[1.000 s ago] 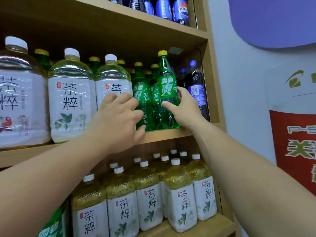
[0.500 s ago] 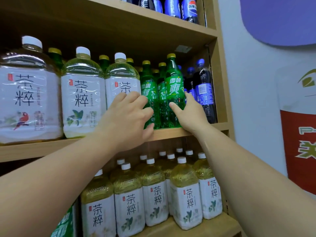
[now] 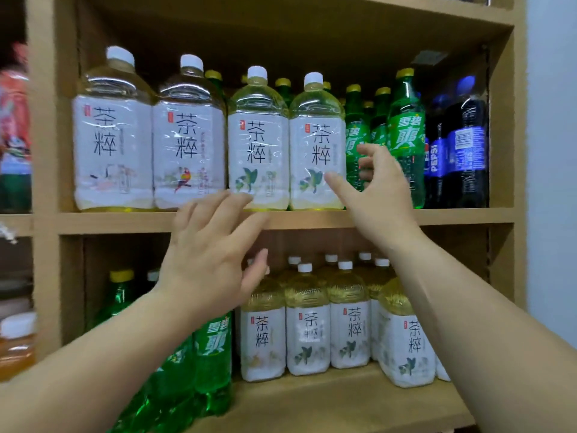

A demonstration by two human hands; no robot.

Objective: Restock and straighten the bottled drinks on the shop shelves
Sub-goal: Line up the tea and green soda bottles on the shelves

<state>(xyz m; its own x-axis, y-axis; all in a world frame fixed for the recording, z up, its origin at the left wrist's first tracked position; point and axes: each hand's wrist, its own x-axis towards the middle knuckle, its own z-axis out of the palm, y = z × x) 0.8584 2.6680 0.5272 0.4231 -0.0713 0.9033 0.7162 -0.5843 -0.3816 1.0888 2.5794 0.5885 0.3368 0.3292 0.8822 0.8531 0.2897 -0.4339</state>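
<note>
Several large tea bottles with white labels [image 3: 257, 145] stand in a row on the middle shelf [image 3: 125, 220]. To their right stand green soda bottles [image 3: 406, 135] and dark cola bottles [image 3: 465, 151]. My left hand [image 3: 215, 251] hovers with spread fingers in front of the shelf edge, below the tea bottles, holding nothing. My right hand [image 3: 371, 189] is raised with fingers apart in front of the rightmost tea bottle [image 3: 317, 142] and the green bottles, gripping nothing.
The lower shelf [image 3: 327, 398] carries smaller tea bottles [image 3: 307, 326] and green soda bottles [image 3: 212, 348] at the left. A wooden upright [image 3: 46, 182] bounds the bay on the left, with other goods beyond it. A pale wall [image 3: 552, 151] lies to the right.
Both hands have come off the green soda bottles and drawn back and left. The view has swung left, showing more tea bottles.
</note>
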